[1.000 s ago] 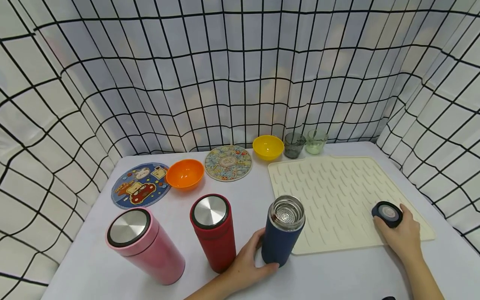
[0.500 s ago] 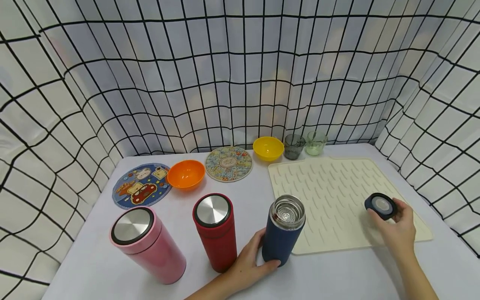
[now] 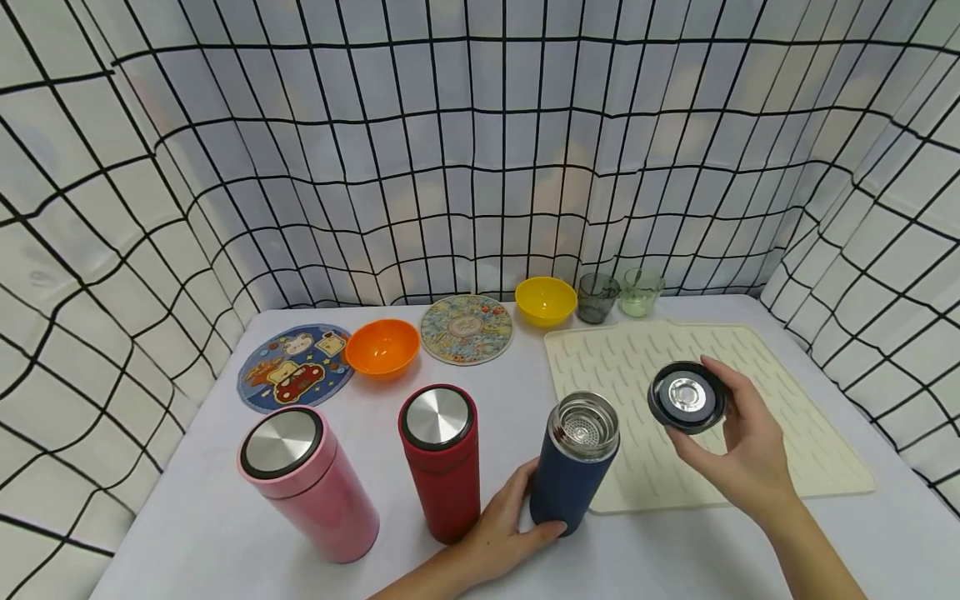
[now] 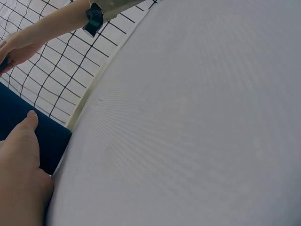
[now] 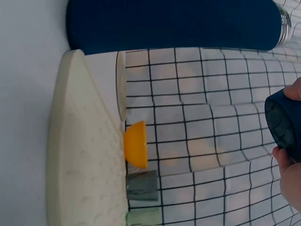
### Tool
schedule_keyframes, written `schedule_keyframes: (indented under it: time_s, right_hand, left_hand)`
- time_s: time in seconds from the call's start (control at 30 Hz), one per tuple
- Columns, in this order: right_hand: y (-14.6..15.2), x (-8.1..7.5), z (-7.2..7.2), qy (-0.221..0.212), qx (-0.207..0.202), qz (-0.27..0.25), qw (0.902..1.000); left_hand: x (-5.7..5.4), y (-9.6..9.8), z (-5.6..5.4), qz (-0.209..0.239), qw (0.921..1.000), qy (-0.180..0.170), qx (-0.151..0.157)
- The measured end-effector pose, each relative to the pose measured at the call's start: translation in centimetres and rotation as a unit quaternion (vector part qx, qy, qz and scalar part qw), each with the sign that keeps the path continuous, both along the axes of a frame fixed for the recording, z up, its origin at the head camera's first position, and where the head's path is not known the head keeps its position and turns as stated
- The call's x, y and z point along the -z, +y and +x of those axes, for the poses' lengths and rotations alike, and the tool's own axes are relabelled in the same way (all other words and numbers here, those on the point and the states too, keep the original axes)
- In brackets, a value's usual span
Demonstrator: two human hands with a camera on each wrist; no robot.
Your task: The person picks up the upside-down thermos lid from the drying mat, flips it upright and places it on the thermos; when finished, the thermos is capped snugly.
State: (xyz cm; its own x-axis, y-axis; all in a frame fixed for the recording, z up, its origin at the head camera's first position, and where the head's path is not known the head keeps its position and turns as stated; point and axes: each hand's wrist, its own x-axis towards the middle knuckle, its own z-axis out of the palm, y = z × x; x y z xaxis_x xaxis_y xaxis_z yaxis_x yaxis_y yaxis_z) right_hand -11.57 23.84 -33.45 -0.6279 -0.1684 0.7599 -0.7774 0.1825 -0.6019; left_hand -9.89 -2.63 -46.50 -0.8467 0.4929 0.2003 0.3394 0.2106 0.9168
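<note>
An uncapped blue thermos (image 3: 567, 483) stands upright on the white table, its steel mouth and perforated strainer showing. My left hand (image 3: 501, 532) grips its lower body; in the left wrist view the thumb of that hand (image 4: 21, 165) presses along the blue side (image 4: 51, 141). Over the cream mat, my right hand (image 3: 750, 450) holds the thermos lid (image 3: 687, 397) by its edge, its underside turned toward the head camera. The right wrist view shows the lid (image 5: 284, 117) raised, between thumb and fingers. A red thermos (image 3: 442, 475) with its lid on stands just left of my left hand.
A pink thermos (image 3: 322, 492) stands at the left. Behind are a blue cartoon placemat (image 3: 262, 375), an orange bowl (image 3: 383, 348), a round patterned mat (image 3: 467, 330), a yellow bowl (image 3: 546, 302) and two glasses (image 3: 597, 298). The cream mat (image 3: 810, 458) lies at the right; black netting (image 3: 502, 167) surrounds the table.
My right hand has lifted the lid from the mat's right side and carried it left toward the blue thermos, turning its underside to view. The left hand keeps its grip.
</note>
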Motion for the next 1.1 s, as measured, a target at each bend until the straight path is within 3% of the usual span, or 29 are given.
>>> schedule_keyframes:
  time_s: [0.1,0.23,0.33,0.5,0.73,0.93,1.03,1.1]
  right_hand:
    - [-1.7,-1.9,0.8,0.043,0.016,0.044,0.9979]
    - [-3.1,-3.2,1.4,0.097,0.03,0.077,0.9918]
    - [-3.7,-3.8,1.5,0.136,0.041,0.09,0.9858]
    - [-4.4,-4.6,1.8,0.187,0.108,0.137,0.9668]
    - [-4.5,-4.9,1.6,0.213,0.143,0.173,0.951]
    - [-3.9,-4.3,1.2,0.209,0.139,0.187,0.9497]
    - [-4.0,-4.6,1.2,0.211,0.116,0.186,0.9526]
    - [-4.0,-4.9,1.2,0.206,0.08,0.183,0.9579]
  left_hand:
    - [0.0,0.0,0.0,-0.004,1.0,-0.001,0.002]
    - [0.0,0.1,-0.1,-0.005,1.0,-0.001,0.002]
    - [0.1,0.1,-0.1,-0.006,0.9999,0.008,0.001]
    - [0.1,0.1,-0.1,-0.007,0.9998,0.021,-0.001]
    - [-0.1,0.1,-0.1,-0.006,0.9996,0.027,-0.004]
    - [-0.1,0.1,-0.1,-0.004,0.9995,0.031,-0.002]
    - [-0.1,0.1,-0.1,-0.003,0.9993,0.037,-0.002]
    - [-0.1,0.0,-0.1,-0.003,0.9993,0.036,-0.001]
